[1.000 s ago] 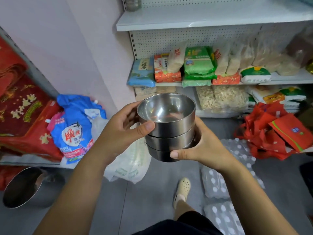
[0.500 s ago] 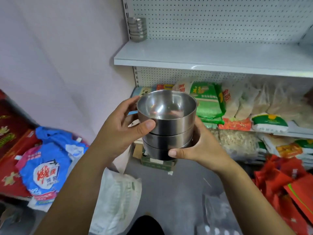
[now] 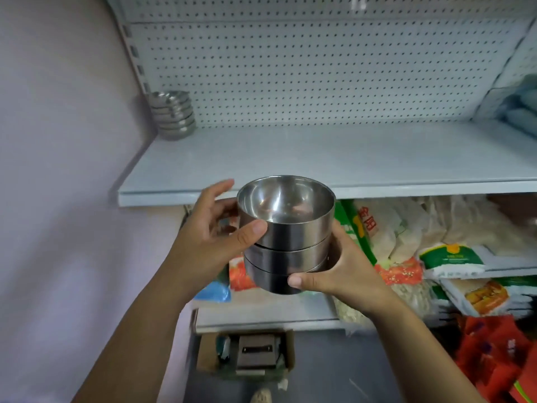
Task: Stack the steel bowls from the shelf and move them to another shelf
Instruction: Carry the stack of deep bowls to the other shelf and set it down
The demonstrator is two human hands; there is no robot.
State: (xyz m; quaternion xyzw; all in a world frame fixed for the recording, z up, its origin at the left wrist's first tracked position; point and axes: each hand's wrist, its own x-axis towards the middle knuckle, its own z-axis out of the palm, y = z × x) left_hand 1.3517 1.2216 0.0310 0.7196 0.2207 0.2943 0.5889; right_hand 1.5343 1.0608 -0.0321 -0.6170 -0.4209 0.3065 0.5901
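Facing a tall white pegboard panel (image 3: 319, 74), with a pale purple wall (image 3: 58, 141) to the left. Below the panel, a wide white shelf (image 3: 319, 158), bare over most of its top. Under that, lower shelving (image 3: 261, 319) crowded with food packets (image 3: 453, 257) in green, orange, blue and white. At the lower right, a heap of red bags (image 3: 494, 359); on the grey floor under the shelving, an open cardboard box (image 3: 247, 356).

Holding a stack of steel bowls (image 3: 286, 237) in the air, just in front of the white shelf's front edge and about level with it, not resting on it. Three bowls nested upright, mouths up, the top one empty. Gripping the top bowl with the left hand (image 3: 209, 237): thumb pressed on the near wall, fingers curved round the far left side, index finger lifted off the bowl and pointing up. Cupping the bottom of the stack with the right hand (image 3: 345, 271): thumb laid across the near wall of the lowest bowl, fingers wrapped behind, out of sight.

In the back left corner of the white shelf, against the panel, a second steel stack (image 3: 172, 114) of shallower dishes, well apart from the held one. At the bottom edge, the toe of a pale shoe (image 3: 261, 397)
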